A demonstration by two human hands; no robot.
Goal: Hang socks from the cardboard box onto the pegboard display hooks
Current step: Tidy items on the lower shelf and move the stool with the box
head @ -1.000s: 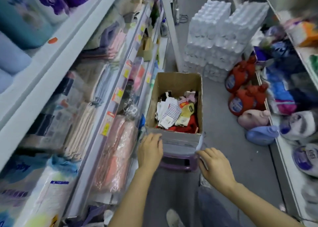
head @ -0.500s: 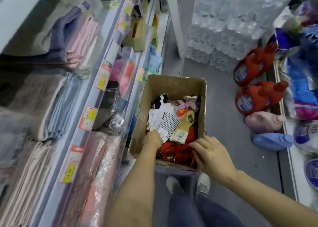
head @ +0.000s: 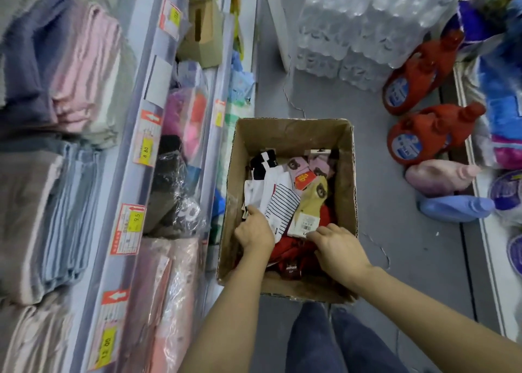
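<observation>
Half a second ago our left hand (head: 254, 228) was only just reaching the sock pile and our right hand (head: 339, 248) hovered over the near end of the open brown cardboard box (head: 293, 135); now both are down inside it, which tells us the picking step has begun, though nothing has yet left the box for the hooks (no pegboard is in sight here). The left hand's fingers curl round the near left edge of the white carded socks (head: 260, 191), apparently pinching their card, while the right hand's fingers (head: 319, 230) lie fairly straight, touching the label end of the mustard-yellow bear-print sock pair (head: 313, 203) and resting over the red socks (head: 293, 245) heaped at the box's near end. The navy-and-white striped sock pair (head: 282, 206) lies between the two, its long axis running from the near left towards the far right of the box, card end towards us; the yellow pair lies almost parallel, label end also nearest us. Pink bear socks (head: 299, 166) and black-and-white ones (head: 262, 160) sit towards the far wall. The box stands on the grey aisle floor (head: 395, 231), just beside the left-hand shelf of folded towels (head: 70, 90), with red detergent jugs (head: 418, 138) well apart to the right.
</observation>
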